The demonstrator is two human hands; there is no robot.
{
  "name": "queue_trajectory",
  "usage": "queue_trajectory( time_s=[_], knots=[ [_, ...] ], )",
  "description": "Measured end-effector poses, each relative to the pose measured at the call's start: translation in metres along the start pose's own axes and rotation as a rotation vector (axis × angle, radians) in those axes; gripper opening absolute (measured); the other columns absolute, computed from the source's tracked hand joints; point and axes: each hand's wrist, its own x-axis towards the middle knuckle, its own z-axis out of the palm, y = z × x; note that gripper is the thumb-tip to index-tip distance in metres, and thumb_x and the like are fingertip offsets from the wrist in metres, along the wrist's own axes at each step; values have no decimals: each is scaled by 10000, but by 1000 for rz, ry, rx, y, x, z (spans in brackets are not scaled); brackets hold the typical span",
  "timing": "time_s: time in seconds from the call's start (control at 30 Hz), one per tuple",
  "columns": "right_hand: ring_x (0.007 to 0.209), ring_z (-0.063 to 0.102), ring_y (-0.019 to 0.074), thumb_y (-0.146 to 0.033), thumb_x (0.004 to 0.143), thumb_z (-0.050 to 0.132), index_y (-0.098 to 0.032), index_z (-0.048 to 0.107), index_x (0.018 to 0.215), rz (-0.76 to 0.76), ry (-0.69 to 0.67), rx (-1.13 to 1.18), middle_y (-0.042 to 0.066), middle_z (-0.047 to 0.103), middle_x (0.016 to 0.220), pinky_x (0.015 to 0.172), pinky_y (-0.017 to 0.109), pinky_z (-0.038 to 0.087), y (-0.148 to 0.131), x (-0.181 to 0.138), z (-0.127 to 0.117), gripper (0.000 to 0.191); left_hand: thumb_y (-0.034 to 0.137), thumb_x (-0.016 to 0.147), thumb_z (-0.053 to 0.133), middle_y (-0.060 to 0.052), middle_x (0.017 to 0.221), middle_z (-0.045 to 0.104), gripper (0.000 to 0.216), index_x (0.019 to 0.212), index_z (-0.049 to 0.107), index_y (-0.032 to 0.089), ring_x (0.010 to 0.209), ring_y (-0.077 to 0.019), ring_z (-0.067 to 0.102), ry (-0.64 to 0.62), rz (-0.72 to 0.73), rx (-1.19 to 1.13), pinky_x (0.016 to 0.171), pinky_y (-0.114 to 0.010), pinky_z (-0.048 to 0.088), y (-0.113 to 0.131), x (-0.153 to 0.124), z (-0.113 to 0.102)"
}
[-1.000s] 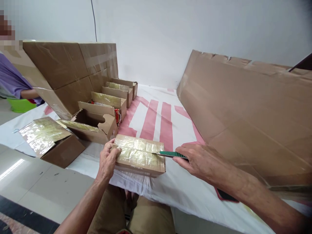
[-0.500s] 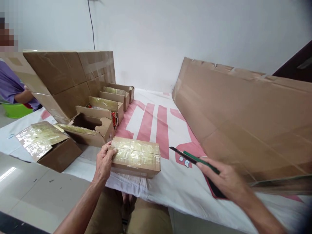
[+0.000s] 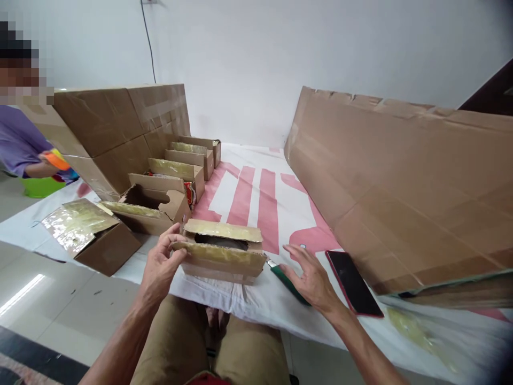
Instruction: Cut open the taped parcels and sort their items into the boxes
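Observation:
A small cardboard box point(image 3: 222, 263) sits at the near table edge, its taped top flaps parted over a dark gap. My left hand point(image 3: 162, 262) grips the left end, with the thumb on the near flap and the fingers behind. To the right of the box, my right hand point(image 3: 315, 278) has its fingers apart and appears to hold nothing. A green utility knife point(image 3: 289, 282) lies beside and partly under that hand, its metal tip towards the box. The inside of the box is too dark to make out.
Several open cardboard boxes point(image 3: 176, 199) line the left side, and a taped box point(image 3: 108, 243) lies tilted nearest me. Tall cardboard panels stand left point(image 3: 120, 120) and right point(image 3: 401, 187). A phone point(image 3: 355, 283) lies right. Another person point(image 3: 24, 141) is at far left.
The box's top flaps have come up and apart. My right hand has moved left towards the box and let go of the utility knife. The phone is now uncovered.

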Motion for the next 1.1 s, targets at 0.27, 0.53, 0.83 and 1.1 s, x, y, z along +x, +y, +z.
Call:
queue_trajectory(
  time_s=[0.27, 0.53, 0.83, 1.1],
  knots=[
    [1222, 667, 279, -359, 926, 585, -249, 727, 1154, -187, -188, 310, 91, 723, 1306, 1046, 438, 525, -58, 88, -22, 290, 139, 806, 594, -131, 1567, 509, 92, 847, 632, 212, 1471, -293, 479, -63, 433, 299, 1171, -497, 425, -27, -35, -23],
    [632, 563, 207, -569, 959, 382, -253, 558, 701, 144, -144, 109, 33, 608, 632, 653, 329, 410, -49, 147, 5, 444, 18, 776, 520, -159, 1556, 507, 249, 905, 612, 210, 1413, -287, 528, -114, 504, 321, 1125, -506, 458, -35, -52, -18],
    [652, 612, 228, -623, 923, 345, -241, 633, 709, 174, -321, 149, 42, 675, 664, 601, 330, 466, -32, 179, 26, 525, 327, 862, 642, -156, 1407, 641, 270, 1103, 686, 215, 1352, -338, 579, 46, 176, -98, 1131, -511, 450, -42, -23, -53],
    [1008, 722, 318, -571, 843, 494, -227, 729, 998, 67, -358, 117, 101, 797, 1093, 887, 419, 536, -73, 198, 13, 444, 507, 729, 793, -212, 1720, 207, 1119, 1621, 188, 209, 1502, -375, 424, 383, -190, -211, 1207, -505, 400, -88, 74, -34]
  ],
)
